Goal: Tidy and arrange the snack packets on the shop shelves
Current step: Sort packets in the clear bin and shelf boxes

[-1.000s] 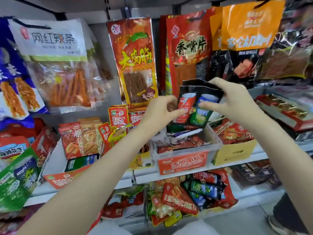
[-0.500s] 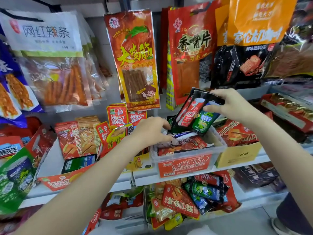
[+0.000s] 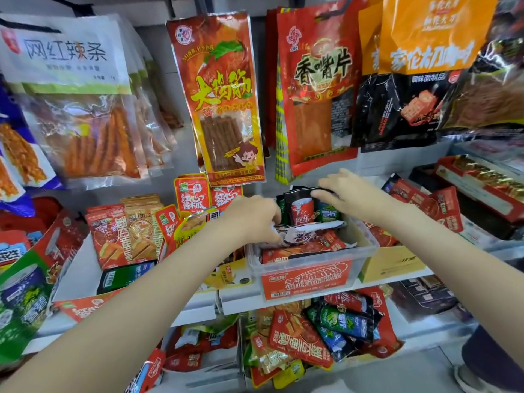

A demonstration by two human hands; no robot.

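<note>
A clear plastic tub (image 3: 365,251) with a red label stands on the middle shelf, holding small snack packets. A bunch of black packets (image 3: 303,211) with red and green can pictures stands upright at the tub's back. My right hand (image 3: 348,194) grips their top edge from above. My left hand (image 3: 252,217) is at the tub's left rim, its fingers curled on a white and purple packet (image 3: 306,232) lying over the red packets inside.
Large snack bags hang above: an orange-red one (image 3: 224,103), a red one (image 3: 314,89), an orange and black one (image 3: 416,72). Red packets (image 3: 122,234) stand left of the tub, a yellow box (image 3: 394,265) right. Loose packets (image 3: 317,333) fill the lower shelf.
My right hand has lowered the black packets from mid-air into the back of the tub. My left hand has dropped from the packets down to the tub's left side.
</note>
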